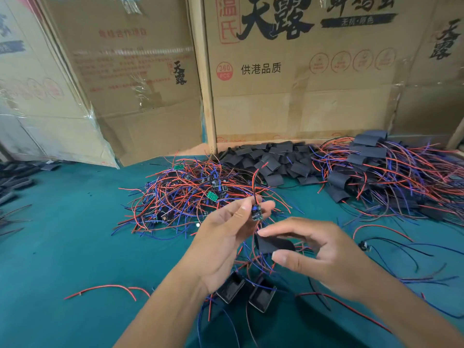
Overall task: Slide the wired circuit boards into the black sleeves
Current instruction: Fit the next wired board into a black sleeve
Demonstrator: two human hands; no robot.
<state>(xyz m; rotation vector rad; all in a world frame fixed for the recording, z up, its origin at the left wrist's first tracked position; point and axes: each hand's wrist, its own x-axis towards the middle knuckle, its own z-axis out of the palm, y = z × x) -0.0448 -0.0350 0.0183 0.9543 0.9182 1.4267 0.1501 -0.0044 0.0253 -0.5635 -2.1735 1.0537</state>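
Black and flattened, a short sleeve of heat-shrink tube (275, 243) is pinched between the thumb and forefinger of the right hand (324, 257), whose fingers (281, 231) are curled round it. A small wired circuit board with red, blue and black leads (256, 212) is held just above this sleeve, gripped by the fingertips of the left hand (226, 237). The board and the sleeve are near to each other but still apart, so the step in hand is judged to be the insertion itself, not yet begun.

To do it well, the sleeve should be squeezed lightly at its edges so that its mouth is opened into an oval. The lower leads of the board should be gathered and passed through first, then the board should be pushed in straight along its long side, so that no component is caught on the rim. The upper leads should be kept out of the mouth.

Beyond the left fingers, a tangled heap of bare boards with wires (190, 194) is lying on the green felt worktop (75, 234). Beyond the right fingers, a pile of empty black sleeves (271, 156) is seen, and further to the right a heap of boards already sleeved (376, 167). Below both hands, two small black plastic housings (247, 291) are resting among loose wires.
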